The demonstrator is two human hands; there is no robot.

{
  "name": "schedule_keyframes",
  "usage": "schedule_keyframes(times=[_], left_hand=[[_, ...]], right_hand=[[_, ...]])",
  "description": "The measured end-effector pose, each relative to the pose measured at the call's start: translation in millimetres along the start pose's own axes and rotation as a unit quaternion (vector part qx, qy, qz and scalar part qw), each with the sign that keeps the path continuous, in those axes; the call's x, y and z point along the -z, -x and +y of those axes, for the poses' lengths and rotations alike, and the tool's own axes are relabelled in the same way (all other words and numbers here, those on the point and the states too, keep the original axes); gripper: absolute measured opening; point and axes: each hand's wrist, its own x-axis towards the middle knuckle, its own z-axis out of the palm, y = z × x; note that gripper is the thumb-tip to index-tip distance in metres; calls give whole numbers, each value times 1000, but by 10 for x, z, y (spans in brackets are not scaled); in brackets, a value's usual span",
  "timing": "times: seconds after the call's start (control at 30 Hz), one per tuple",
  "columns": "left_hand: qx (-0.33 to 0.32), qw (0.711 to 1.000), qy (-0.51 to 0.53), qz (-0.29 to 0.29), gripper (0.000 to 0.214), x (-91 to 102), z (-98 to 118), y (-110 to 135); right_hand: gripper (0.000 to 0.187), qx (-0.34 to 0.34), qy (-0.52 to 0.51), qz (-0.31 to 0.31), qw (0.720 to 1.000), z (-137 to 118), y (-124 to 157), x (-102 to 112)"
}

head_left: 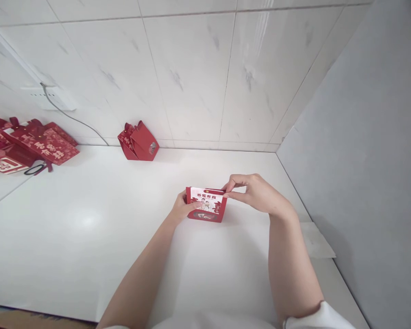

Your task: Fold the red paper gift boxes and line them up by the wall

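Box, red with a white printed front, was positioned just below the centre of the frame, over the bench. Adjustment at its top edge appeared to be the step in hand. The next move, by judgement, called for a steady hold and careful alignment of that edge. The box lay between both hands: fingers of the left hand gripped its left side, thumb across the front; those of the right hand pinched at its upper right corner.
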Motion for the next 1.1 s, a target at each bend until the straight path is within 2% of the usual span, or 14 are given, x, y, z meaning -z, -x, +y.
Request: schedule_keyframes(times=[0.23, 0.33, 0.5, 0.6, 0.67, 0.77, 0.87, 1.1], left_hand=[[5, 1000, -7, 8, 52, -2, 15, -5], [12, 999, -41, -9, 54, -1, 48, 12], [-6, 995, -82, -47, 57, -26, 77, 38], [-9, 995, -85, -40, 57, -32, 55, 36], [-12, 995, -87, -37, 57, -34, 46, 30], [-25, 995, -87, -51, 55, -48, 66, 23], [-44, 993, -91, -66, 52, -76, 109, 25], [-60, 991, -112, -43, 57, -88, 113, 29]], right_hand=[[12, -9, 27, 19, 999, -2, -14, -29], [9, 4, 33, 23, 999, -7, -11, -28], [6, 72, 35, 117, 990, -89, -48, -104], [8, 135, 27, 178, 974, -148, -144, -261], [10, 169, 30, 197, 965, -165, -230, -396], [12, 193, 68, 206, 957, -156, -340, -584], [15, 188, 103, 195, 957, -126, -391, -703], [20, 160, 112, 160, 968, -93, -392, -735]])
